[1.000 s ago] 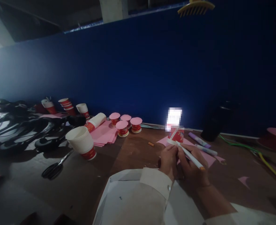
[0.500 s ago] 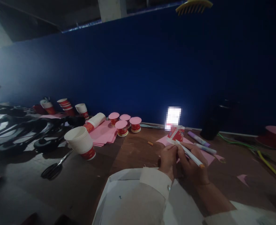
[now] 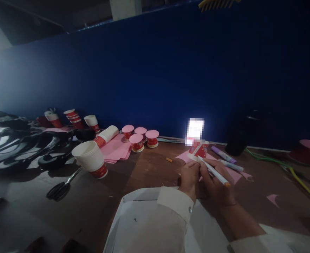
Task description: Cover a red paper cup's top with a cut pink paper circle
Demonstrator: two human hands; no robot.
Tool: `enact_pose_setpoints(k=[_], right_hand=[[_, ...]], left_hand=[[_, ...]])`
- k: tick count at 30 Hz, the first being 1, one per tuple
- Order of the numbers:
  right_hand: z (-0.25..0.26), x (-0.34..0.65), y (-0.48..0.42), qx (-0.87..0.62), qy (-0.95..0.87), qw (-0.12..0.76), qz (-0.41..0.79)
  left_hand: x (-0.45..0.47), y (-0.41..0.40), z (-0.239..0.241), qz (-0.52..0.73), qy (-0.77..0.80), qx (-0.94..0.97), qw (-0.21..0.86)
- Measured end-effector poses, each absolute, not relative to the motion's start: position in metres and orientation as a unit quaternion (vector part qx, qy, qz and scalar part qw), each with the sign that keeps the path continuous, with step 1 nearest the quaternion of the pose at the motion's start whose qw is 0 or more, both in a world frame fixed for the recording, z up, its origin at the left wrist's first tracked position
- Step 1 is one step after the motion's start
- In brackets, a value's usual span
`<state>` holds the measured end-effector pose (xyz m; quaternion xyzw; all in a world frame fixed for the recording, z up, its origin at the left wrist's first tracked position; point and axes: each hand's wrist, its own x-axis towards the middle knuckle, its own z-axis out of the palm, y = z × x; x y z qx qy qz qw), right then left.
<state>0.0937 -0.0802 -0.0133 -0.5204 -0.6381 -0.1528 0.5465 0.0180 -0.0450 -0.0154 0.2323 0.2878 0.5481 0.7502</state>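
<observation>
My right hand (image 3: 220, 182) is closed round a white marker (image 3: 215, 171) with an orange end, held like a pen. The marker's tip meets the white edge of a red-and-white paper cup (image 3: 198, 150). Fingers of my left hand (image 3: 189, 178) are closed on the near edge of that cup; the hand hides part of it, so I cannot tell whether it is whole or cut. Beneath both hands lies pink paper (image 3: 181, 156). A small orange cap (image 3: 169, 160) rests on the table to the left.
Short red cups with pink round tops (image 3: 136, 138) stand beyond a stack of pink sheets (image 3: 115, 149). Nested white-and-red cups (image 3: 87, 158), scissors (image 3: 62, 188) and black-handled tools (image 3: 49, 154) are leftward. Purple (image 3: 223, 154) and pale (image 3: 231, 165) tubes, a lit screen (image 3: 195, 130) and green wire (image 3: 265, 160) lie ahead and right.
The marker and both hands have shifted very slightly, and a bit more of the cup's red side shows. My view has tilted down a little. Both grips stay the same.
</observation>
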Motion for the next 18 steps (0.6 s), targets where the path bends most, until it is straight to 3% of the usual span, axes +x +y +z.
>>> enact_pose_setpoints(k=[18], right_hand=[[-0.013,0.0934,-0.0786,-0.526,-0.627,0.549,-0.168]], left_hand=[[0.0195,-0.0456,-0.0164,0.553,0.292,0.25,0.739]])
